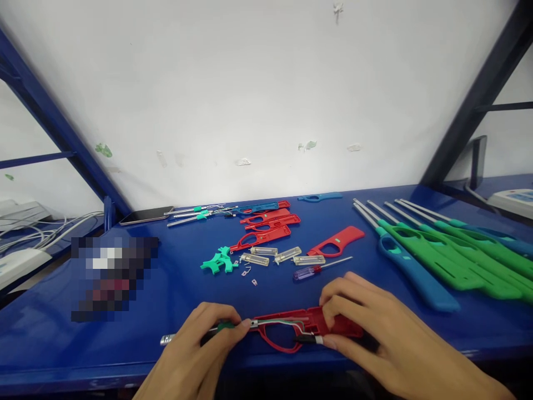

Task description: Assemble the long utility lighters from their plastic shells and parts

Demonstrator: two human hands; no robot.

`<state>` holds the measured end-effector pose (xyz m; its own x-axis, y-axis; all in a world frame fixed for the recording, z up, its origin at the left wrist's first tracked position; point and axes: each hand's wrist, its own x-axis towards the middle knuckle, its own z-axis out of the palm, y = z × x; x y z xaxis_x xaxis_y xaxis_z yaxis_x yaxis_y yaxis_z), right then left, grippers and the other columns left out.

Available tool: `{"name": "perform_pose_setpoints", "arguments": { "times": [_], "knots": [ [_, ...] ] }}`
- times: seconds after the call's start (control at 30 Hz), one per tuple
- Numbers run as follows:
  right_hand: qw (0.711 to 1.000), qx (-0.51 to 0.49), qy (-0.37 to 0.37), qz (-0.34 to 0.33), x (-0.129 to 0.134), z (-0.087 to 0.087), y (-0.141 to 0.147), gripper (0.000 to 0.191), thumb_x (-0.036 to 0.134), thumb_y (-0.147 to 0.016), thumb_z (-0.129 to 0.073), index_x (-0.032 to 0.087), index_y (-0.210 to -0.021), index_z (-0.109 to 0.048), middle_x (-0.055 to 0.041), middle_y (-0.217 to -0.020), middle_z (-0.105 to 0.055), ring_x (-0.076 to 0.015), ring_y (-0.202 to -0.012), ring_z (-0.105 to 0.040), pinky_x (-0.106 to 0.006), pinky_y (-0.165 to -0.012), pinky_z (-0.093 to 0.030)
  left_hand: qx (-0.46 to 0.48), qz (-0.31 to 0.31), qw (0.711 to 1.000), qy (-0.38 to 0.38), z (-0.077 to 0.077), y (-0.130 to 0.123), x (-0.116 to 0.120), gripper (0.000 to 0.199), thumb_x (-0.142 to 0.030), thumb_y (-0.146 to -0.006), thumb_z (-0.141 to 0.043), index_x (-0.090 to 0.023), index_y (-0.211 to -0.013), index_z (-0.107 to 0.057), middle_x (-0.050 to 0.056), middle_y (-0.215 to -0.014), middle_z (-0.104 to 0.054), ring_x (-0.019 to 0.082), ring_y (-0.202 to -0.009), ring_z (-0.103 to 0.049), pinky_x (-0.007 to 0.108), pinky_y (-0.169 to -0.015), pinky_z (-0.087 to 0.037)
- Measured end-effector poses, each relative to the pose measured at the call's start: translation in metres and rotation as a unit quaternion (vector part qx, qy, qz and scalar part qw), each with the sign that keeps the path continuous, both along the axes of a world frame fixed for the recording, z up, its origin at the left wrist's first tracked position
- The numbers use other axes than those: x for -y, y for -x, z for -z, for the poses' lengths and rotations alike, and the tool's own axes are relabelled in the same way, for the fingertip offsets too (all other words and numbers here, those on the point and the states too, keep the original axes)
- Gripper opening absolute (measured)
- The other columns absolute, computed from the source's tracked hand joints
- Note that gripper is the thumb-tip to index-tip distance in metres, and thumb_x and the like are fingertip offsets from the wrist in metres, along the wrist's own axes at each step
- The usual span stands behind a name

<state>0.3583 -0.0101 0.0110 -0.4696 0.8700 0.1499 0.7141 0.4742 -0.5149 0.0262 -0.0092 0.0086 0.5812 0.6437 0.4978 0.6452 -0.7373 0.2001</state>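
Observation:
A red lighter casing half [280,349] lies open side up at the table's front edge. My left hand [200,350] pinches a lighter's metal tube [167,339] at the casing's narrow end; part of a green collar shows between the fingers. From the tube, thin white and green wires [283,321] run over the casing to a black igniter [306,338] with a white end. My right hand [370,328] grips the casing's handle part with curled fingers, its thumb touching the igniter's white end. The palm side of each hand is hidden.
Beyond the hands lie green triggers [219,261], clear fuel tanks [287,255], a purple screwdriver [307,272] and red casing halves [262,236]. Several assembled lighters [441,255] lie at right. Wired metal tubes [187,218] and a phone [150,215] are at back left, below the wall.

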Motion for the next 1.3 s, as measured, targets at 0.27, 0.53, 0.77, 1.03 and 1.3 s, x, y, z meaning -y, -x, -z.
{"name": "perform_pose_setpoints", "arguments": {
  "times": [0.27, 0.53, 0.77, 1.03, 1.3],
  "knots": [
    [0.982, -0.001, -0.188, -0.013, 0.008, 0.006, -0.002, 0.034, 0.056, -0.094, -0.079, 0.034, -0.119, -0.071, -0.0017, -0.131, -0.074, -0.0276, -0.127, -0.066, -0.038, -0.110, -0.051, 0.027, 0.007, 1.000, -0.007, -0.003, -0.006, -0.002, 0.036, -0.006, -0.103, -0.049, -0.026, -0.123, -0.071, 0.003, -0.110, -0.072, 0.011, -0.096, -0.075, 0.012, -0.088, -0.059],
    [0.953, -0.097, -0.275, -0.080, -0.002, 0.000, 0.015, 0.011, 0.029, -0.108, -0.067, 0.026, -0.101, -0.075, 0.0050, -0.091, -0.078, -0.0144, -0.078, -0.066, -0.031, -0.081, -0.047, 0.015, 0.015, 1.000, -0.022, -0.003, -0.005, -0.002, 0.036, -0.007, -0.106, -0.045, -0.024, -0.121, -0.072, 0.004, -0.108, -0.072, 0.010, -0.094, -0.075, 0.012, -0.087, -0.059],
    [0.932, -0.138, -0.328, -0.066, -0.006, 0.002, 0.016, 0.020, 0.027, -0.114, -0.056, 0.023, -0.104, -0.073, 0.0051, -0.093, -0.082, -0.0109, -0.078, -0.069, -0.030, -0.079, -0.047, -0.022, 0.013, 1.000, -0.006, 0.005, 0.003, -0.005, 0.033, -0.014, -0.109, -0.046, -0.024, -0.131, -0.069, 0.006, -0.114, -0.071, 0.013, -0.097, -0.074, 0.017, -0.088, -0.060],
    [0.932, -0.125, -0.337, -0.050, -0.005, 0.007, 0.018, 0.020, 0.024, -0.114, -0.055, 0.022, -0.107, -0.074, 0.0043, -0.096, -0.083, -0.0120, -0.078, -0.070, -0.031, -0.079, -0.047, -0.010, 0.010, 1.000, -0.006, 0.001, -0.002, -0.003, 0.035, -0.010, -0.108, -0.046, -0.026, -0.129, -0.069, 0.005, -0.112, -0.070, 0.012, -0.094, -0.073, 0.017, -0.085, -0.060],
    [0.957, -0.118, -0.260, -0.051, -0.002, 0.024, 0.014, 0.013, 0.024, -0.112, -0.060, 0.026, -0.112, -0.073, 0.0059, -0.100, -0.083, -0.0156, -0.082, -0.071, -0.033, -0.084, -0.048, 0.011, 0.007, 1.000, 0.012, 0.000, -0.003, 0.003, 0.031, -0.006, -0.106, -0.049, -0.024, -0.122, -0.070, 0.006, -0.114, -0.071, 0.015, -0.098, -0.073, 0.022, -0.087, -0.062]
  ]
}}
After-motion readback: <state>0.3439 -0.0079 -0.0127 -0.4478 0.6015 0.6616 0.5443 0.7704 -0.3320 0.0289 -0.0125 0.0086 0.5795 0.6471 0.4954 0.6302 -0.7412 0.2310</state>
